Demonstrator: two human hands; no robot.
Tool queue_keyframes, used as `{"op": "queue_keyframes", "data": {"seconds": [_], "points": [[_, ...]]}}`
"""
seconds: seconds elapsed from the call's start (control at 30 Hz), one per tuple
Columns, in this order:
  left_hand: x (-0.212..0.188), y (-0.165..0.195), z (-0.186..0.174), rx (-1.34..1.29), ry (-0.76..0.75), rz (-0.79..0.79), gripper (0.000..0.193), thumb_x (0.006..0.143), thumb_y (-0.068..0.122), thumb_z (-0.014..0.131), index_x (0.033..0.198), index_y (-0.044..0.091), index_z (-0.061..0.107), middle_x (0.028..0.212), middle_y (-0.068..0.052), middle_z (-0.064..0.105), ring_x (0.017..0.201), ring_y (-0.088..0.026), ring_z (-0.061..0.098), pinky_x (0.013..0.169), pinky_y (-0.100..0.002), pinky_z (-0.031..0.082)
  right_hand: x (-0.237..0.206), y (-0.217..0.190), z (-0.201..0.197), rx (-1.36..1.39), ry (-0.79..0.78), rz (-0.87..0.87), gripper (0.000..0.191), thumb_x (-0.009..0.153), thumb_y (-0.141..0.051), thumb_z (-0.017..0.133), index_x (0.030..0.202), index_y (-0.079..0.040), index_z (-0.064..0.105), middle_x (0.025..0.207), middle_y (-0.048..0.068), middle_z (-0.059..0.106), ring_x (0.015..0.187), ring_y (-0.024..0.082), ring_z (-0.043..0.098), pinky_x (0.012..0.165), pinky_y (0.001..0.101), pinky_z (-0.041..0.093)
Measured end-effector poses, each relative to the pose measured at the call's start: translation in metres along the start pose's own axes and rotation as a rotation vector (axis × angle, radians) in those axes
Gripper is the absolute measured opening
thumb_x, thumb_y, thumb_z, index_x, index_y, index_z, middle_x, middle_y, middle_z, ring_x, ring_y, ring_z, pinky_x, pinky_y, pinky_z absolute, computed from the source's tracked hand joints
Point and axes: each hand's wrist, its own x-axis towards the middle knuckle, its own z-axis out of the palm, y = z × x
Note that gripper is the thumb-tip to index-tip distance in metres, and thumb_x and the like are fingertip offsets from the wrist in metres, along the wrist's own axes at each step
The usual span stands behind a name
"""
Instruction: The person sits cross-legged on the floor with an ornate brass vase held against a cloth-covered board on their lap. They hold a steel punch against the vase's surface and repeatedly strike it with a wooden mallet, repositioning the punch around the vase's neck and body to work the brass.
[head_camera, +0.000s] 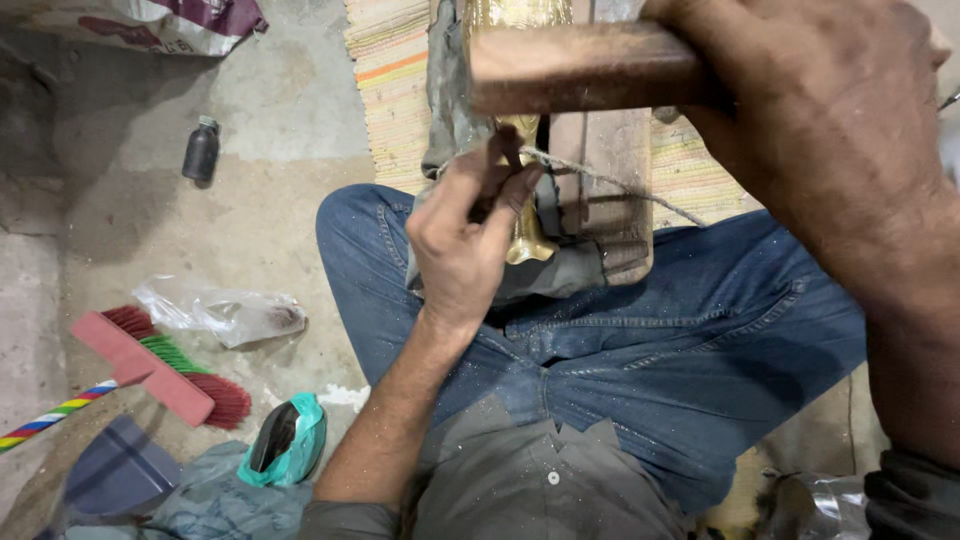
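Gripping a wooden mallet (585, 68), the right hand (810, 110) is raised; the left hand (470, 235) pinches a brass piece (528, 245).

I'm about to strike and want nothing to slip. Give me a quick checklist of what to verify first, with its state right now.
1. Left hand steadies a small tool against the brass piece: ok.
2. Right hand grips the wooden mallet, raised above: ok.
3. Tool tip seated on the brass: cannot tell, the fingers hide it.
4. Brass piece resting on the wooden block: ok.
5. String lies across the block near the left hand: not ok.
6. Left fingers out of the mallet's path: cannot tell.
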Motion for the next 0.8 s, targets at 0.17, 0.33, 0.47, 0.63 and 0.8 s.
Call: {"op": "queue_keyframes", "data": {"seconds": [0.17, 0.33, 0.47, 0.63, 0.8], "points": [[0.002, 0.001, 0.001, 0.116, -0.044, 0.025, 0.035, 0.098, 0.008, 0.083, 0.129, 0.01, 0.067, 0.101, -0.003, 0.078, 0.081, -0.011, 0.076, 0.07, -0.026, 0.062, -0.007, 0.002, -0.005, -0.07, -0.001, -0.02, 0.03, 0.099, -0.02, 0.082, 0.123, -0.011, 0.068, 0.101, 0.001, 0.071, 0.089, 0.014, 0.068, 0.086, 0.0297, 0.056], [0.003, 0.006, -0.001, 0.123, -0.046, 0.053, 0.041, 0.096, 0.008, 0.083, 0.133, 0.006, 0.064, 0.102, -0.005, 0.076, 0.087, -0.013, 0.077, 0.073, -0.027, 0.062, -0.004, -0.001, -0.008, 0.112, -0.109, 0.079, 0.036, 0.098, -0.015, 0.084, 0.13, -0.006, 0.069, 0.103, 0.009, 0.072, 0.085, 0.019, 0.07, 0.078, 0.0319, 0.058], [0.003, 0.009, -0.002, 0.111, -0.051, 0.065, 0.033, 0.1, 0.006, 0.083, 0.129, 0.008, 0.066, 0.101, -0.005, 0.074, 0.084, -0.01, 0.076, 0.071, -0.025, 0.061, 0.001, -0.005, -0.016, 0.077, -0.178, 0.078, 0.027, 0.094, -0.012, 0.085, 0.116, -0.007, 0.07, 0.097, 0.009, 0.072, 0.084, 0.022, 0.072, 0.073, 0.0355, 0.06], [0.001, 0.01, 0.001, 0.071, -0.043, 0.03, 0.035, 0.1, 0.005, 0.082, 0.13, 0.005, 0.065, 0.103, -0.006, 0.074, 0.087, -0.01, 0.076, 0.072, -0.024, 0.061, 0.008, -0.012, -0.025, 0.156, -0.121, 0.087, 0.034, 0.09, -0.012, 0.082, 0.12, -0.003, 0.07, 0.098, 0.013, 0.07, 0.085, 0.025, 0.069, 0.075, 0.0366, 0.056], [0.001, 0.009, 0.002, 0.037, -0.042, 0.002, 0.032, 0.1, 0.004, 0.082, 0.128, 0.006, 0.066, 0.102, -0.006, 0.076, 0.089, -0.01, 0.077, 0.075, -0.024, 0.063, 0.007, -0.012, -0.031, 0.135, -0.148, 0.102, 0.029, 0.09, -0.012, 0.083, 0.116, -0.005, 0.071, 0.099, 0.012, 0.071, 0.089, 0.026, 0.07, 0.076, 0.0377, 0.056]]}}
